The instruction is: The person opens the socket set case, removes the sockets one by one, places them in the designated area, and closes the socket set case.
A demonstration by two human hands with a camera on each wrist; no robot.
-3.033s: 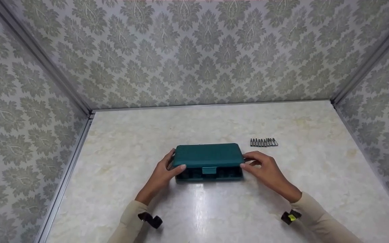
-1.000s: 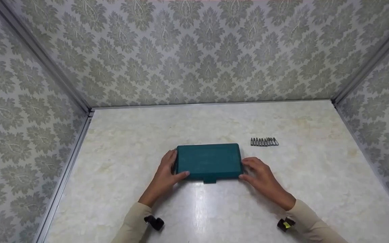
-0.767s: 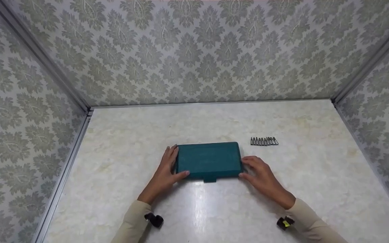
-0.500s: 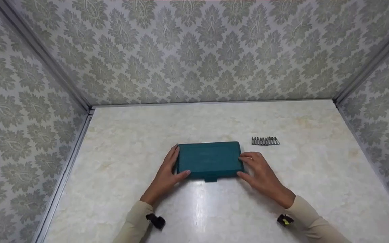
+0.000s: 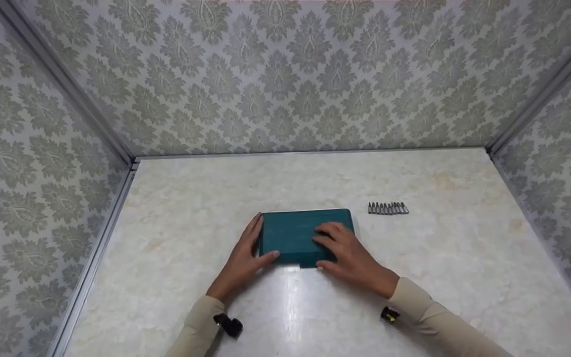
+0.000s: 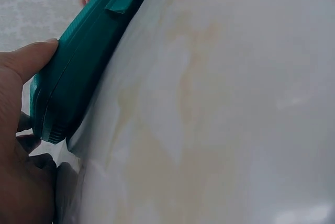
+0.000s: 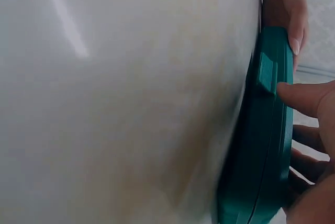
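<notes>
A teal plastic case [image 5: 288,235] lies on the table with its lid down; a thin seam runs along its side in the left wrist view. My left hand [image 5: 240,259] holds the case's left end, thumb over the front edge and fingers along the side. Over the right part of the lid is my right hand [image 5: 352,255], its loosely bent fingers on top. Its thumb touches the case right by the front latch [image 7: 268,72], which juts outward from the front. Behind and right of the case, several metal screwdriver bits [image 5: 388,208] lie in a row.
The pale marbled table [image 5: 206,188] meets patterned walls [image 5: 275,74] at the back and on both sides. A grey metal rail [image 5: 102,248] runs along its left edge. Dark wrist cameras [image 5: 228,325] sit on both sleeves.
The case's lid has come down from partly raised to lying flat. My right hand has moved left from the case's right end onto the lid and latch; the left hand stays at its end.
</notes>
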